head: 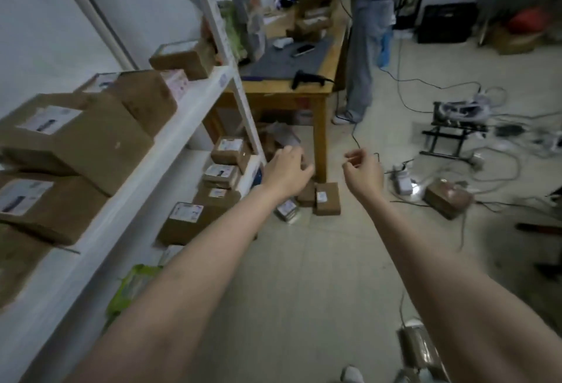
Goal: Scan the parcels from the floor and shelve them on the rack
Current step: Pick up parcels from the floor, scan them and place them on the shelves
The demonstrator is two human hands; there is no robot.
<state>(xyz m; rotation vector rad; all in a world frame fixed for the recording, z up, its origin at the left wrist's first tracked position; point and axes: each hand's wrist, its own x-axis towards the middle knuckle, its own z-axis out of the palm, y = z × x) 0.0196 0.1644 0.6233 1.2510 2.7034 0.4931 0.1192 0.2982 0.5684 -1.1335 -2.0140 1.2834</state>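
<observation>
Parcels [327, 198] on floor [304, 276] beside rack [188, 115], labels [321, 197] white (print unreadable).

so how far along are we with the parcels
Done: many boxes already sit on the rack. In hand: nothing; the left hand and right hand are empty, out over the floor parcels beside the table. Left: those, another box further right, and the scanner lies unused on the table.
</observation>
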